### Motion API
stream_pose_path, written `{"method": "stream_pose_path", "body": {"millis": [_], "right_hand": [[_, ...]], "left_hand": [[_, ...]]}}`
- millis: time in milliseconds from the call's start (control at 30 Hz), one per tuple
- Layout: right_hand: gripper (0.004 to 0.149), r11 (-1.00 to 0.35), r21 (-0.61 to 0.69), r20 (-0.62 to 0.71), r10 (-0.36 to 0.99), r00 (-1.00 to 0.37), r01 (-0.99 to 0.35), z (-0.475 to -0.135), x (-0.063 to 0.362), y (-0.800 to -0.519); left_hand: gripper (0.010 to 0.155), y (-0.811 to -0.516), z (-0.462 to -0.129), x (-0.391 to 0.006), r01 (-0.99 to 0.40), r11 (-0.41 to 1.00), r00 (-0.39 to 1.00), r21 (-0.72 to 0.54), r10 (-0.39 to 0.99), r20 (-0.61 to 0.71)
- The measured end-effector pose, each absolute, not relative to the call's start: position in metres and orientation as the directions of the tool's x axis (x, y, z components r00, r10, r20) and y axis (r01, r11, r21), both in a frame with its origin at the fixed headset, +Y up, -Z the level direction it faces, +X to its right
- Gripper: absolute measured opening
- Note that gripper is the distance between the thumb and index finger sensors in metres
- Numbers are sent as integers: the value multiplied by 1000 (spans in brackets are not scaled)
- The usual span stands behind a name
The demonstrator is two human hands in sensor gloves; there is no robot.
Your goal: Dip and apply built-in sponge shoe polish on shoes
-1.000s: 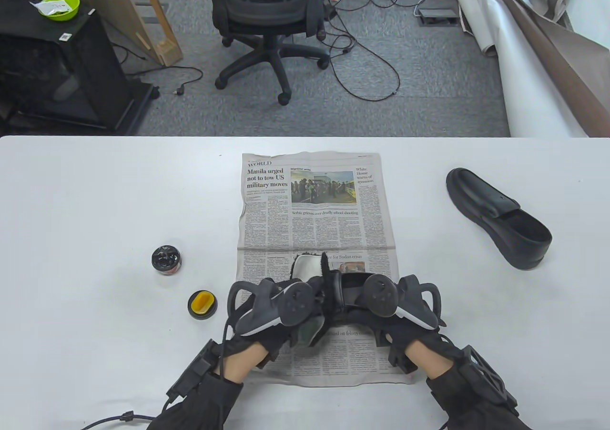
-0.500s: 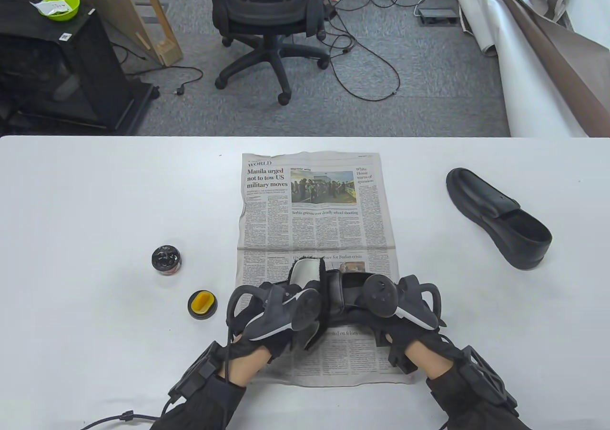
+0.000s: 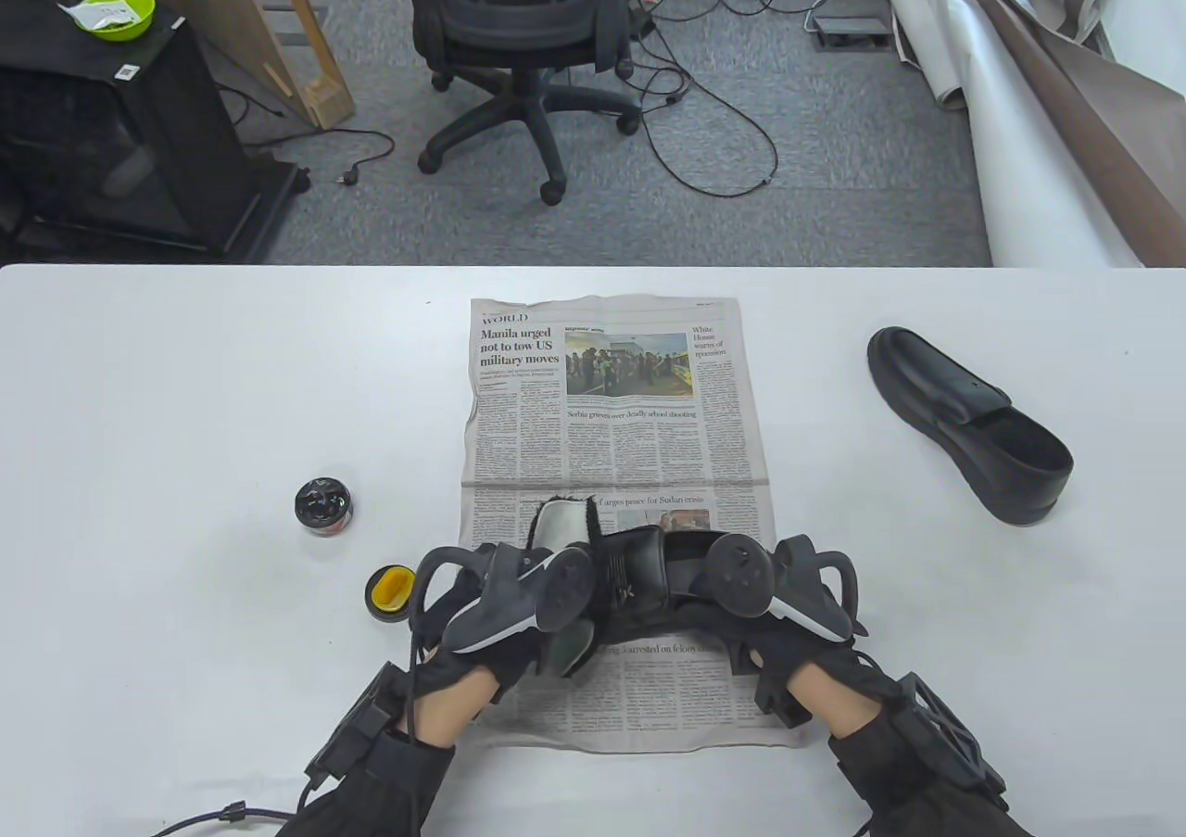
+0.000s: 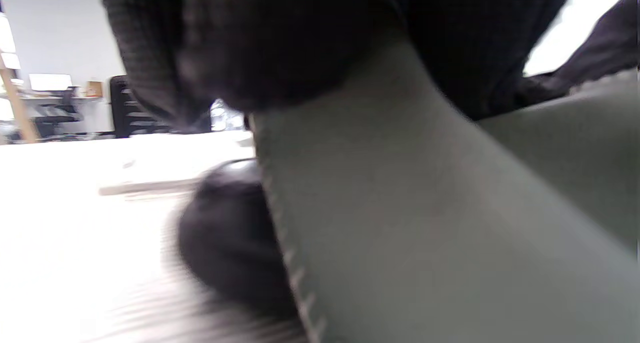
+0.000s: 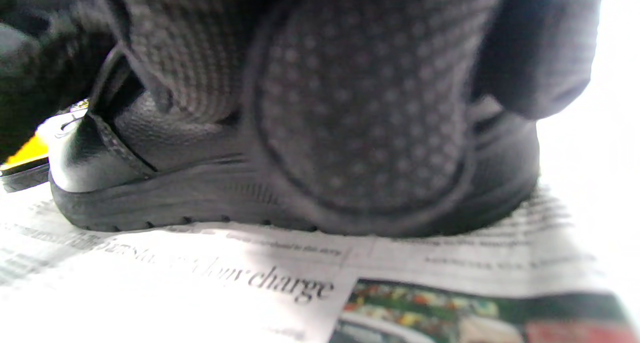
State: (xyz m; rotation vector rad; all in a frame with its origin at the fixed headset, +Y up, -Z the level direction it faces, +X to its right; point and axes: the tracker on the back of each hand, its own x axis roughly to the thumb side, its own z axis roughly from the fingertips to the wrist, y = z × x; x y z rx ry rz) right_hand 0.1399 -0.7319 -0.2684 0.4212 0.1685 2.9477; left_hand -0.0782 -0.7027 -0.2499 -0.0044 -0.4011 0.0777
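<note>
On newspaper (image 3: 611, 392), right hand (image 3: 741, 587) gripping shoe (image 3: 649, 568), left hand (image 3: 519, 596) holding brush (image 3: 561, 526)

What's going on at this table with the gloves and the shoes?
A person in sensor gloves is working on a black shoe that sits on a newspaper. The right hand grips the shoe, while the left hand holds a brush against it. An open polish tin and its lid with the yellow sponge lie to the left on the table. A second black shoe waits on the right.
</note>
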Motion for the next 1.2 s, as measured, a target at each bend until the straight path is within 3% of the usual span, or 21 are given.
{"method": "stream_pose_path", "body": {"millis": [167, 233, 300, 433, 1000, 1133, 1200], "right_hand": [[46, -981, 134, 269, 172, -948, -141, -269, 140, -732], [46, -981, 133, 270, 172, -948, -140, -268, 140, -732], [46, -981, 134, 270, 172, -947, -140, -268, 140, -732], [46, -981, 134, 271, 171, -947, -138, -268, 140, -732], [46, -981, 136, 268, 173, -948, -140, -269, 140, -731], [46, -981, 133, 269, 174, -947, -142, -269, 140, -732], [46, -981, 134, 270, 174, -947, -142, -269, 140, -732]], "left_hand": [[56, -705, -239, -56, -146, 986, 896, 78, 99, 432], [56, -711, -240, -53, -154, 988, 911, -9, 146, 387], [57, -718, -238, -52, -231, 973, 910, -12, 221, 350], [57, -716, -235, -46, -28, 998, 924, 55, 5, 383], [53, -711, -261, -105, 134, 970, 944, -203, -62, 324], [53, -702, -260, -101, 34, 966, 936, -258, 59, 347], [53, -696, -258, -88, -58, 974, 928, -219, 133, 348]]}}
